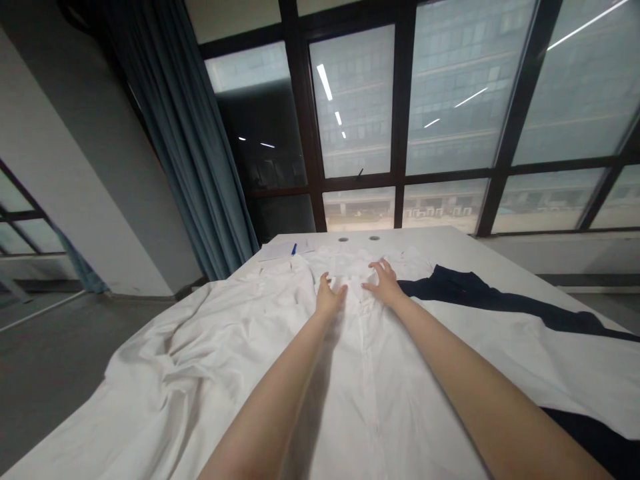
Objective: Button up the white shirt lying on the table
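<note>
A crumpled white shirt lies spread over the table, with its placket running down the middle toward me and its collar area at the far end. My left hand rests on the cloth near the collar, fingers apart and pressing lightly. My right hand lies flat on the shirt just to the right, its fingers spread. Neither hand visibly grips the fabric. A dark navy garment lies stretched across the right side of the table, partly under the white cloth.
Sheets of paper and a blue pen lie at the far end of the white table, which has two round grommets. Its left edge drops to a grey floor. Tall windows and a blue curtain stand beyond.
</note>
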`<state>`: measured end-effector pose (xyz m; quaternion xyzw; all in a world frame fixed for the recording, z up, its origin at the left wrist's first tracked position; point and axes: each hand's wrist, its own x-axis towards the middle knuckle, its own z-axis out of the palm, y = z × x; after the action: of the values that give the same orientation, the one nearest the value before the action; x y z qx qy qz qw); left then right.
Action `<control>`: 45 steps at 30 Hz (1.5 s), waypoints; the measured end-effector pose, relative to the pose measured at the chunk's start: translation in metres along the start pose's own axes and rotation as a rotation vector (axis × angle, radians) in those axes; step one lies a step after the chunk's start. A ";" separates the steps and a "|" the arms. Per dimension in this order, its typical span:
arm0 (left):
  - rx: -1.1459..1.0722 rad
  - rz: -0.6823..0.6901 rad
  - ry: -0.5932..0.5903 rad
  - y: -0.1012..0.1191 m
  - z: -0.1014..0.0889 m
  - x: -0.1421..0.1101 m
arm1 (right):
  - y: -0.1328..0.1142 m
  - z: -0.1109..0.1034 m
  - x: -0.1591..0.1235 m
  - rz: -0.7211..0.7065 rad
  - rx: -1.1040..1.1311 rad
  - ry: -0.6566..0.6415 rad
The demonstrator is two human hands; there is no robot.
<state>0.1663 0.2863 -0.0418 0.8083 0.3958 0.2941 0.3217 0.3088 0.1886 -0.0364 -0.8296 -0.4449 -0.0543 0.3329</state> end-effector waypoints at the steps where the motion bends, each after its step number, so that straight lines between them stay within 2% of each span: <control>1: 0.108 0.081 0.084 0.002 0.002 -0.006 | 0.000 0.005 -0.007 0.068 -0.066 0.033; 3: 0.346 0.312 0.184 0.002 0.010 -0.020 | 0.001 0.015 -0.023 0.078 -0.200 0.052; 4: 0.445 0.419 0.158 0.000 0.016 -0.026 | 0.002 0.020 -0.033 0.018 -0.257 0.032; 6: 0.557 0.516 -0.020 -0.006 0.028 -0.037 | 0.006 0.031 -0.049 -0.120 -0.331 -0.074; 8: 0.619 0.463 -0.207 -0.015 0.039 -0.042 | 0.012 0.040 -0.059 -0.154 -0.358 -0.235; 10: 0.645 0.393 -0.295 -0.022 0.044 -0.041 | 0.018 0.045 -0.061 -0.095 -0.359 -0.337; 11: 0.646 0.378 -0.280 -0.025 0.044 -0.039 | 0.021 0.045 -0.058 -0.067 -0.356 -0.333; 13: 0.626 0.327 -0.138 -0.027 0.039 -0.030 | 0.027 0.041 -0.050 -0.035 -0.347 -0.246; 15: 0.571 0.153 0.015 -0.028 0.029 -0.017 | 0.033 0.034 -0.040 0.011 -0.323 -0.156; 16: 0.537 0.048 0.049 -0.029 0.024 -0.009 | 0.036 0.031 -0.035 0.045 -0.300 -0.130; 18: 0.477 -0.087 0.030 -0.030 0.015 0.005 | 0.041 0.025 -0.028 0.118 -0.250 -0.108; 20: 0.438 -0.088 -0.019 -0.032 0.010 0.018 | 0.045 0.020 -0.023 0.160 -0.219 -0.089; 24: 0.400 0.018 -0.013 -0.030 0.016 0.030 | 0.047 0.019 -0.025 0.172 -0.221 0.002; 29: 0.455 0.047 0.018 -0.024 0.023 0.019 | 0.051 0.018 -0.035 0.157 -0.232 0.073; 31: 0.490 0.083 0.051 -0.020 0.020 0.005 | 0.063 0.009 -0.039 0.124 -0.282 0.084; 33: 0.553 0.210 0.072 -0.018 0.014 -0.016 | 0.083 -0.007 -0.045 0.113 -0.367 0.022; 35: 0.624 0.388 0.004 -0.021 0.010 -0.041 | 0.108 -0.027 -0.053 0.140 -0.445 -0.106; 37: 0.663 0.474 -0.126 -0.029 0.007 -0.064 | 0.135 -0.047 -0.062 0.179 -0.487 -0.232; 39: 0.670 0.443 -0.220 -0.040 0.005 -0.077 | 0.158 -0.066 -0.068 0.200 -0.526 -0.306; 41: 0.669 0.387 -0.260 -0.048 0.004 -0.082 | 0.175 -0.081 -0.072 0.188 -0.573 -0.319; 43: 0.675 0.365 -0.285 -0.050 0.001 -0.082 | 0.185 -0.091 -0.074 0.175 -0.614 -0.280; 45: 0.707 0.346 -0.260 -0.049 -0.008 -0.082 | 0.193 -0.098 -0.076 0.185 -0.639 -0.187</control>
<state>0.0965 0.2440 -0.0919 0.9540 0.2870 0.0851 0.0174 0.4332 0.0018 -0.0874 -0.9302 -0.3569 -0.0839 0.0175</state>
